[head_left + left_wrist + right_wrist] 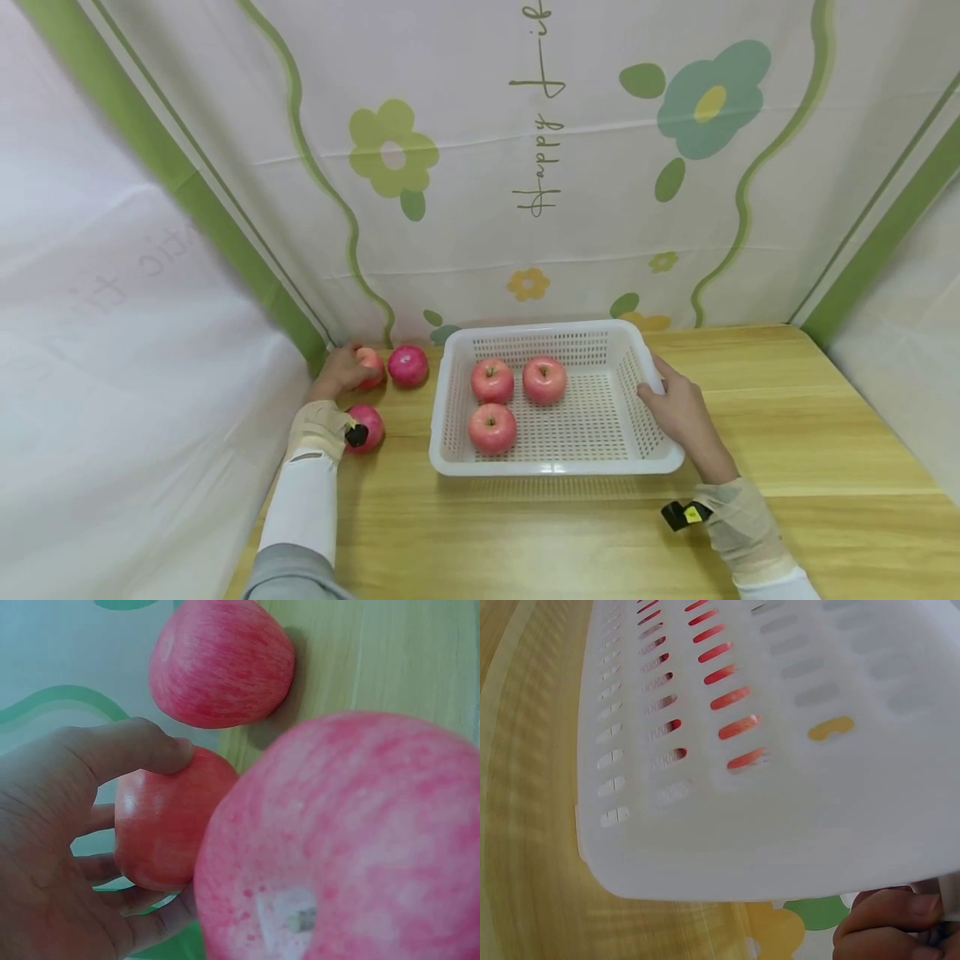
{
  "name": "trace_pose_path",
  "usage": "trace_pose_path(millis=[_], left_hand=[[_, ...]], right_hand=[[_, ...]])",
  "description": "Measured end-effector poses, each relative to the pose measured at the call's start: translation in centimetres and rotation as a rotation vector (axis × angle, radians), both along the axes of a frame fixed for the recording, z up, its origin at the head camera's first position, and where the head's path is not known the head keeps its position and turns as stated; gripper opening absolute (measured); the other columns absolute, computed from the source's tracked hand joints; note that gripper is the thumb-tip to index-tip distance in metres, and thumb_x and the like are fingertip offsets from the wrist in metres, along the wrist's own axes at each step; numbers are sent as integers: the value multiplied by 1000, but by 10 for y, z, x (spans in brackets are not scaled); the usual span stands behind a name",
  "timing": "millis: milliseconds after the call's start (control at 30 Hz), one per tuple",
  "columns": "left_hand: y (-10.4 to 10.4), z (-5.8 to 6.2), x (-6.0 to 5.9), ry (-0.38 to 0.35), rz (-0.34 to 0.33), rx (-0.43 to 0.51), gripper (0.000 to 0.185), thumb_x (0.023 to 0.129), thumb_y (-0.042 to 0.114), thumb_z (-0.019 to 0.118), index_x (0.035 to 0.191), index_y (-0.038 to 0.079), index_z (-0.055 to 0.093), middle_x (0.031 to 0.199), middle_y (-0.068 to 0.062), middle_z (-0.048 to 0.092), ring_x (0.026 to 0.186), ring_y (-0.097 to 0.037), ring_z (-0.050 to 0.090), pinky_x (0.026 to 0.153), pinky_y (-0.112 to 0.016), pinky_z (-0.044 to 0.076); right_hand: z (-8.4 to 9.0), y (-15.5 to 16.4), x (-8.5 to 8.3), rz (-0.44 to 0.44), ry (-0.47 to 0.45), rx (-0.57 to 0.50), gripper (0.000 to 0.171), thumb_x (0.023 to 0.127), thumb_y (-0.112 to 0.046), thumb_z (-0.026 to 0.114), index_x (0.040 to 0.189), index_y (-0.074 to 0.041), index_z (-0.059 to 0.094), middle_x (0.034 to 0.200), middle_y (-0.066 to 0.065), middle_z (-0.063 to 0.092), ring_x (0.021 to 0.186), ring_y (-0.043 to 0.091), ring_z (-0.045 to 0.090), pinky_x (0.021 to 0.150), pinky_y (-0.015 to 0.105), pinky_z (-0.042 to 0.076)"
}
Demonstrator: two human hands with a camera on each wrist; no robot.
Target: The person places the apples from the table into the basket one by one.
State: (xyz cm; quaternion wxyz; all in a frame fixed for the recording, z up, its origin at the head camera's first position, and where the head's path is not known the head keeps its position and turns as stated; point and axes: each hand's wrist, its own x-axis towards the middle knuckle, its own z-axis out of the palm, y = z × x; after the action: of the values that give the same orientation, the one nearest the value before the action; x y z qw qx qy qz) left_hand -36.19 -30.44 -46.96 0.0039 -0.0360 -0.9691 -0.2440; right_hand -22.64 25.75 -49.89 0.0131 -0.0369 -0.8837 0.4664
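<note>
On table [750, 417] at far left corner, left hand [341, 372] curled round apple [371, 367], between two loose apples [408, 365] against cloth wall. Right hand [678, 408] gripping right rim of white basket [450, 392], thumb over edge. Three apples [492, 428] lying inside basket.

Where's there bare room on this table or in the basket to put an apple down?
Free: the right half of the basket, beside its three apples; the table right of the basket, and the front strip. Crowded: the back left corner, where the left hand holds one apple with two others close by.
</note>
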Motion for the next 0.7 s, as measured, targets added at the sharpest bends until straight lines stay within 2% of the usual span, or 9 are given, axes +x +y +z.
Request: trace_pose_path(millis=[167, 367, 700], left_hand=[[7, 7, 8, 7, -18, -24, 69, 80, 27, 80, 132, -12, 59, 119, -33, 67, 111, -46, 62, 100, -56, 55], [8, 8, 10, 5, -34, -19, 71, 80, 30, 78, 135, -10, 58, 118, -30, 67, 110, -43, 62, 98, -54, 54], [12, 18, 21, -2, -47, -34, 72, 80, 31, 80, 138, -5, 57, 127, -31, 62, 120, -45, 56, 100, -57, 53]], right_hand=[[-1, 1, -1, 5, 11, 3, 73, 107, -18, 52, 170, -3, 18, 129, 45, 63, 78, 31, 79, 59, 39, 66], [-1, 1, -2, 4, 15, 9, 72, 108, -19, 52, 170, -3, 18, 130, 44, 62, 79, 30, 78, 59, 37, 65], [-1, 2, -1, 0, 18, 26, 72, 107, -19, 52, 169, -2, 19, 134, 46, 60, 83, 34, 79, 60, 37, 66]])
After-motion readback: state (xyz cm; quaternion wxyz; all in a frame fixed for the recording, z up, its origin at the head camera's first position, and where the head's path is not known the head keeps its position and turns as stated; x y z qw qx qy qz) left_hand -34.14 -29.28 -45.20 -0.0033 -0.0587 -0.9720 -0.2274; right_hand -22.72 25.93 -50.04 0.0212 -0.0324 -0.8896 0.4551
